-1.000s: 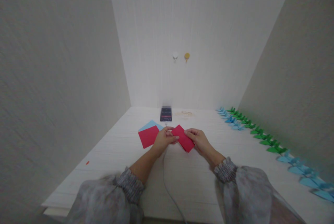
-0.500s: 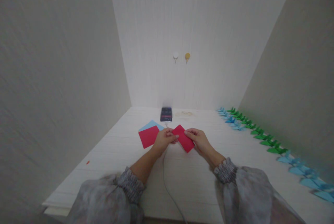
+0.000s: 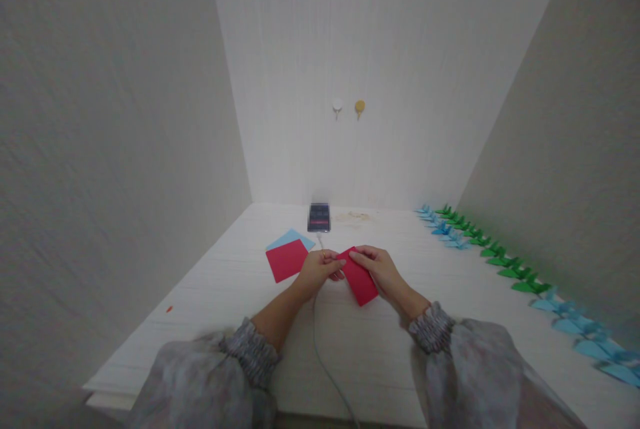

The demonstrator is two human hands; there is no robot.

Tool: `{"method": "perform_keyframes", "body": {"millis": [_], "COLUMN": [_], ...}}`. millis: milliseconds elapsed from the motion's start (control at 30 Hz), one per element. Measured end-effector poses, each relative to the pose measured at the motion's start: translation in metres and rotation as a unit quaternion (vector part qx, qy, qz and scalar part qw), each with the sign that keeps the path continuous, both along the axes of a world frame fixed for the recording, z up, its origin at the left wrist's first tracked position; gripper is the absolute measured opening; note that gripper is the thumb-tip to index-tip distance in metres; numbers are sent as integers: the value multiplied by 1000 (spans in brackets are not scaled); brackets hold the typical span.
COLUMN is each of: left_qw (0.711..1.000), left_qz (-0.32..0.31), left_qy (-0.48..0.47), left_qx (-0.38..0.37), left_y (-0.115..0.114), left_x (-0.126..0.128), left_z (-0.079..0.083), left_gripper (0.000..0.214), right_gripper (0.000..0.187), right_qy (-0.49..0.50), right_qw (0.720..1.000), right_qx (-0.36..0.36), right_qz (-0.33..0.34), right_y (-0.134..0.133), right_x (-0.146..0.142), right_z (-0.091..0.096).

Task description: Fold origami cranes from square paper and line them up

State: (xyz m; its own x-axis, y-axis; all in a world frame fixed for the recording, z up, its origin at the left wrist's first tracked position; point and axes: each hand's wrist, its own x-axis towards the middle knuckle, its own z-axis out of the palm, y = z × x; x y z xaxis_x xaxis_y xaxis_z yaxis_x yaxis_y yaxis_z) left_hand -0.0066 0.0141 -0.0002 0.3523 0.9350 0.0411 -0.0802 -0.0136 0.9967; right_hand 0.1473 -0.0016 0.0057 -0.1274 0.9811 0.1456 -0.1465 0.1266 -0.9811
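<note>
Both hands are on one piece of red paper — it is on the near side of a dark-screened phone and a little to the phone's right, over a white tabletop. The left hand pinches the paper's upper left corner, thumb on top; the fingers of the right hand are closed on its upper right edge. Gray gathered cuffs circle both wrists. Left of the phone and nearer the person, a loose red sheet overlaps a light blue sheet. A pale cable runs from the phone's near edge past the left hand toward the person. Well to the phone's right stand folded paper figures in a line, green figures and, closer to the person, light blue figures. A white hook and a yellow hook hang on the wall above the phone — both slightly right of it. Far to its left and nearer the person lies an orange scrap.
</note>
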Motion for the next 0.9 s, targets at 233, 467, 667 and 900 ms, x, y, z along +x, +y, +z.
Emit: {"method": "perform_keyframes", "body": {"millis": [233, 467, 667, 900], "left_qw": [1000, 1000, 1000, 1000], "left_qz": [-3, -3, -3, -11], "left_qy": [11, 18, 11, 10], "left_qx": [-6, -7, -7, 3], "left_y": [-3, -5, -4, -4], "left_x": [2, 2, 2, 1], "left_z": [3, 7, 5, 5], "left_gripper": [25, 27, 27, 26], "right_gripper": [21, 20, 19, 19], "right_qy": [-23, -18, -7, -6], "right_qw": [1000, 1000, 1000, 1000], "right_qx": [-4, 3, 3, -4], "right_qz": [-18, -17, -22, -28], "right_y": [1, 0, 1, 1], "right_x": [0, 0, -1, -1], "right_z": [-2, -2, -3, -2]}}
